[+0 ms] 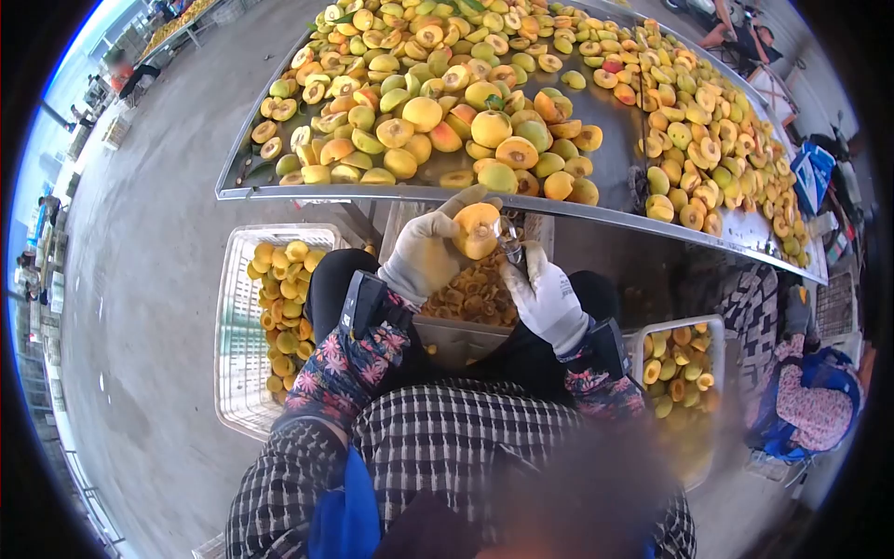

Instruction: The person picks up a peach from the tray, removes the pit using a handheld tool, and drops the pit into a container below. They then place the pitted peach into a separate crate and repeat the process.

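My left hand [417, 259], in a white work glove, is closed around a halved yellow peach [476, 233] in front of the table's near edge. Its cut face shows toward me. Gripped in my gloved right hand [551, 306] is a small metal pitting tool [511, 248], its tip right at the right side of the peach half. Beneath both hands sits a bin [447, 328] with many brownish pit pieces [475, 293] in it. Just beyond my hands, a metal-topped table [610, 121] carries a heap of halved peaches [424, 114].
On my left stands a white plastic crate [230, 326] of peach halves; another crate [719, 359] with halves is at my right. More halves [708, 140] cover the table's right section. A person in a patterned sleeve [810, 410] sits at far right. Concrete floor [158, 279] stretches leftward.
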### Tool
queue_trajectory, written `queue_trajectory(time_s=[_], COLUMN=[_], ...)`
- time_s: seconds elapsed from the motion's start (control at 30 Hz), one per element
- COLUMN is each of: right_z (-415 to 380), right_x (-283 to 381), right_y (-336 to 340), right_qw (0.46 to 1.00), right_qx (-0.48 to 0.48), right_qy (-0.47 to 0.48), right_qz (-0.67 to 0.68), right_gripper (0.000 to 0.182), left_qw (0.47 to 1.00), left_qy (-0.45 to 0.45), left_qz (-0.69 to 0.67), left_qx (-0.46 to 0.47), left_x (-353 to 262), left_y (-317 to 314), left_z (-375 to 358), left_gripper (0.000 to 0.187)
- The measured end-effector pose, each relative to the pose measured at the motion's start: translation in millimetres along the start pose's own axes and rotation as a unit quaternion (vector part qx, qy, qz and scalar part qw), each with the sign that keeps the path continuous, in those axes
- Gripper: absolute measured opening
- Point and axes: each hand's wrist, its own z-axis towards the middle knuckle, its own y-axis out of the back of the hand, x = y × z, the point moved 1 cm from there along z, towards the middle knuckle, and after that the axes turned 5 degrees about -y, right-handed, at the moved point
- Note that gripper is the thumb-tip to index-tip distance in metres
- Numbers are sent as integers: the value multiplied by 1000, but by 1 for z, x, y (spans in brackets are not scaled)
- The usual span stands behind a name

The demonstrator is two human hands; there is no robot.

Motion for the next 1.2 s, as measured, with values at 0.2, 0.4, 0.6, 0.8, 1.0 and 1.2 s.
queue_trajectory(time_s=[0.2, 0.4, 0.6, 0.8, 1.0, 1.2], right_z=[1, -1, -3, -7, 1, -10], right_x=[11, 13, 11, 14, 11, 10], right_y=[-5, -13, -9, -15, 5, -14], right_qw=[996, 989, 983, 999, 993, 991], right_qx=[-9, 4, 51, 39, 82, 83], right_qy=[-11, -27, -28, -22, -59, -101], right_qz=[-90, -148, -177, 25, -68, 2], right_gripper=[29, 33, 35, 37, 34, 33], left_qw=[998, 984, 977, 980, 982, 953], left_qy=[-8, -23, -30, -84, -83, -135], left_qz=[-46, -32, 45, 48, 119, 181], left_qx=[-52, -172, -206, -175, -121, -200], left_x=[15, 22, 22, 28, 25, 38], left_y=[1, -11, -20, -17, -28, -22], left_z=[9, 10, 5, 5, 9, 7], left_gripper=[50, 47, 35, 33, 44, 42])
